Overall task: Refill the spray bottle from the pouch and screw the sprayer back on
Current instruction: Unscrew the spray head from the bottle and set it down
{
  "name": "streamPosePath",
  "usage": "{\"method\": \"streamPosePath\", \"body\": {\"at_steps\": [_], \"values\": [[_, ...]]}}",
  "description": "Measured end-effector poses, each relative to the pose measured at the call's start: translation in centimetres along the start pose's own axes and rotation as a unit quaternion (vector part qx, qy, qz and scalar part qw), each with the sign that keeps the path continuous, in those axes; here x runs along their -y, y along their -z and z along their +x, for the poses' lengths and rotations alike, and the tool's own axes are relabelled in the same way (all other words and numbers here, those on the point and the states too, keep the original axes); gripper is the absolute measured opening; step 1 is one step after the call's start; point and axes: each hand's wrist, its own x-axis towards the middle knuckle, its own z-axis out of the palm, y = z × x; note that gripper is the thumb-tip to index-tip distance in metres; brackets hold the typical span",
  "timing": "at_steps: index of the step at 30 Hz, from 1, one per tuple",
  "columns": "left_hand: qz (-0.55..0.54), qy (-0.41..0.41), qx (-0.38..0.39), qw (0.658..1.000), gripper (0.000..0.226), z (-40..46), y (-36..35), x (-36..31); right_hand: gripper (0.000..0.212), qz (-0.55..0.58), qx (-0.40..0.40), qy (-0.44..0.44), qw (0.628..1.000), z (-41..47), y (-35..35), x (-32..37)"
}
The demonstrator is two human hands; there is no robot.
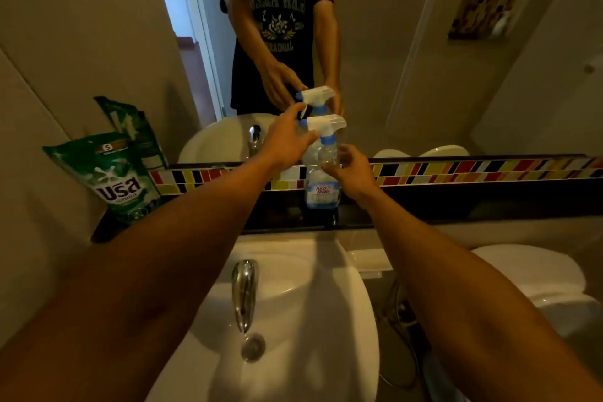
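Note:
A clear spray bottle (321, 188) with a blue-and-white label stands upright on the dark ledge (424, 206) behind the sink, against the mirror. Its white sprayer head (326, 123) with a blue collar sits on top. My left hand (287, 140) is open just left of the sprayer head, fingers spread near the trigger. My right hand (350, 170) is open at the bottle's right shoulder, fingertips close to the neck. Whether either hand touches the bottle is unclear. A green refill pouch (120, 176) leans upright against the wall at the ledge's left end.
A white sink (326, 303) with a chrome tap (244, 290) lies below the ledge. A white toilet (535, 277) stands to the right. The mirror (391, 59) above a strip of coloured tiles (456, 170) reflects the person, the bottle and both hands.

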Motion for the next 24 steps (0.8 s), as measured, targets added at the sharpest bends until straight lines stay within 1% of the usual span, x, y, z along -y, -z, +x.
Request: {"method": "streamPosePath", "body": {"at_steps": [2, 4, 7, 9, 14, 17, 24], "values": [[-0.014, 0.005, 0.002, 1.0, 0.064, 0.7, -0.3, -0.5, 0.056, 0.021, 0.031, 0.0, 0.999, 0.8, 0.3, -0.2], [-0.03, 0.007, 0.008, 1.0, 0.059, 1.3, -0.6, -0.2, 0.045, 0.023, 0.057, -0.001, 0.998, 1.7, 0.3, -0.8], [-0.012, -0.018, 0.013, 1.0, 0.048, 1.9, -1.0, 0.5, 0.039, 0.026, 0.063, -0.001, 0.998, 2.9, 0.3, -1.6], [-0.011, -0.019, 0.01, 1.0, 0.04, 2.1, -1.2, 0.7, 0.036, 0.027, 0.066, 0.0, 0.997, 3.4, 0.3, -2.0], [-0.031, -0.015, 0.016, 0.999, 0.033, 2.5, -1.3, 0.7, 0.041, 0.026, 0.088, 0.027, 0.995, 3.9, 0.3, -2.0], [-0.049, -0.02, 0.007, 0.999, 0.03, 2.7, -0.5, 0.3, 0.039, 0.04, 0.103, 0.039, 0.993, 3.8, 0.4, -1.0], [-0.054, -0.039, -0.015, 0.998, 0.029, 2.6, 2.1, -0.8, 0.032, 0.016, 0.118, 0.057, 0.991, 3.1, 0.2, 1.7]]}}
